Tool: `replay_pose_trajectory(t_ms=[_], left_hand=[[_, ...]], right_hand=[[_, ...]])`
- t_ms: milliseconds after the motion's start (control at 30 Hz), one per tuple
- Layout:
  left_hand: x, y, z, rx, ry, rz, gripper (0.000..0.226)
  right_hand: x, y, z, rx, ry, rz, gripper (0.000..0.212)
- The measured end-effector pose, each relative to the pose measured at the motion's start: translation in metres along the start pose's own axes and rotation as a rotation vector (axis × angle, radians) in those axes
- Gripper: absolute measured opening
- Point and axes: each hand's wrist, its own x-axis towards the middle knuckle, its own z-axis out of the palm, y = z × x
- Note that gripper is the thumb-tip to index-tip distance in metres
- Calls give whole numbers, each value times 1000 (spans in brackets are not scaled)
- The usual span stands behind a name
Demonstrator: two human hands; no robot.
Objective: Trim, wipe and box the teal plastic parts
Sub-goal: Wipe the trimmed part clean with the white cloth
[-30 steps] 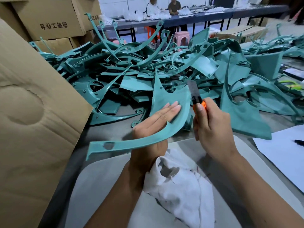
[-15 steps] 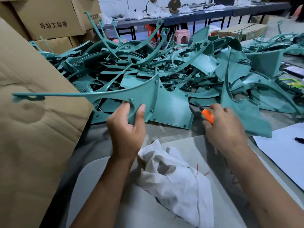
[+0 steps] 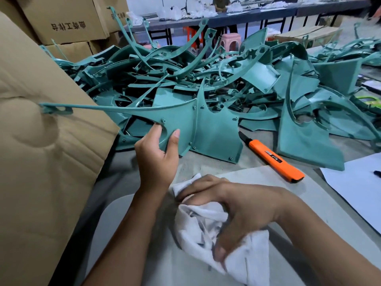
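Note:
My left hand (image 3: 158,159) grips a teal plastic part (image 3: 208,129) by its lower edge, thumb on the near face. The part is a broad panel with a long thin arm reaching left over the cardboard flap. My right hand (image 3: 233,209) grasps a crumpled white cloth (image 3: 243,256) lying on the grey mat (image 3: 132,234) in front of me. An orange utility knife (image 3: 276,159) lies on the table to the right of the held part, out of either hand. Behind them a big heap of teal parts (image 3: 206,75) covers the table.
A large cardboard box flap (image 3: 41,153) stands at my left, with stacked cartons (image 3: 66,23) behind. White paper (image 3: 358,182) with a black pen lies at the right edge. People sit at a long table far back.
My right hand has laid the orange knife down on the table and moved left onto the white cloth. My left hand still holds the teal part up, turned with its arm pointing left.

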Motion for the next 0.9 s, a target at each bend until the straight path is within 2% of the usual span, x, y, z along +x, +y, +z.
replay_pose_trajectory(t_ms=[67,133,200,300,333,400,433,500,567,600,700,733,800,833,900], left_hand=[[0,1,-1,-6,8,4,32],[0,1,0,-42,7,-21,30],[1,2,0,-74,13,-53,31],[3,3,-4,-113,-5,-71,33],[5,5,-6,-134,-32,-71,31],[12,13,-12,-247,-132,-89,14],[16,18,-15,-345,-205,-138,6],[23,28,-20,-580,-401,-314,12],[25,36,-23,-734,-624,-495,17],[24,39,-23,-729,-733,-547,18],[20,42,-21,-539,-1041,-571,32],[18,42,-18,-482,-1114,-533,32],[13,45,-12,-460,-1154,-543,23],[11,48,-11,-475,-1131,-585,8],[10,48,-10,-488,-1103,-598,21]], right_hand=[[5,1,5,-45,75,21,46],[6,2,5,75,176,75,17],[7,3,4,216,380,136,12],[9,5,0,358,899,125,17],[8,7,-2,303,1090,148,18],[2,16,-10,4,1444,231,16],[-3,21,-15,-155,1573,255,12],[-11,30,-24,-321,1709,272,12],[-14,35,-29,-327,1721,210,20],[-12,34,-28,-320,1684,164,24],[-4,27,-24,-271,1423,56,35],[-1,25,-22,-251,1303,29,31],[4,18,-15,-212,1033,-17,19],[6,16,-10,-141,913,-34,30],[8,11,-4,175,852,-11,56]])
